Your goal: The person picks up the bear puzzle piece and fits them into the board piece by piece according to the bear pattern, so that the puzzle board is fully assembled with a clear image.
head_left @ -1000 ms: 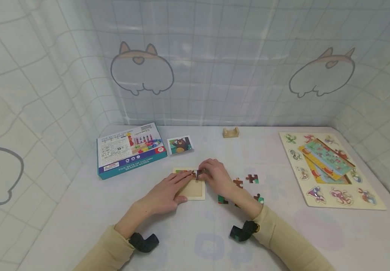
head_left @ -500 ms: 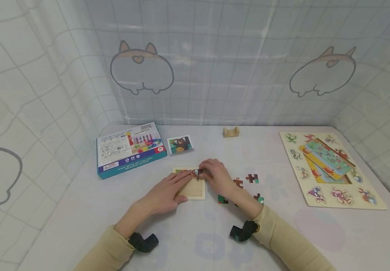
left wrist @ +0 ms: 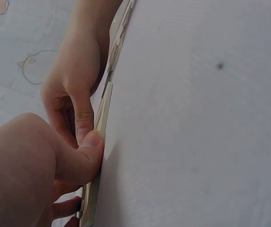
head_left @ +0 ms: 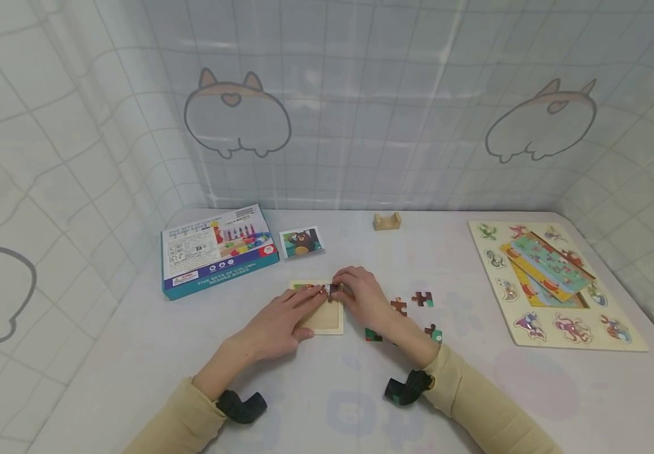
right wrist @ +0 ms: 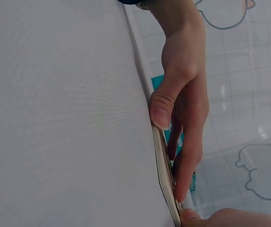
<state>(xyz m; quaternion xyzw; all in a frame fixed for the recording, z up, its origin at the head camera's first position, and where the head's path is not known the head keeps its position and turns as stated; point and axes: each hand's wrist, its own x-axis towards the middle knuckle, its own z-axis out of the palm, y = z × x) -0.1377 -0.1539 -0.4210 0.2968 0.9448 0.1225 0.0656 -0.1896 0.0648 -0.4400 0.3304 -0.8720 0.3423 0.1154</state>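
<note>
Left hand [head_left: 281, 325] lies flat on the tray [head_left: 327, 321], fingers straight and together, tips pointing at the tray's far edge. In the left wrist view the thumb [left wrist: 85, 151] presses against the tray's [left wrist: 103, 113] near edge. Nothing is gripped.

Right hand [head_left: 363, 296] sits at the tray's far right corner, fingers curled down over a dark piece [head_left: 333, 291]; fingertips pinch it against the board. That piece is just right of the left fingertips, nearly touching them. A few coloured pieces [head_left: 304, 287] already sit in the tray's top row, left of the pinched one.

Loose pieces [head_left: 422, 299] lie on the table [head_left: 327, 403] right of the right hand, some near its wrist.

Beyond the fingers: bear card [head_left: 301, 242], then a blue box [head_left: 219, 250] to its left. A small wooden block [head_left: 387, 221] stands farther back. Well right of both hands, a large animal board [head_left: 554, 287] with smaller boards stacked on it.
</note>
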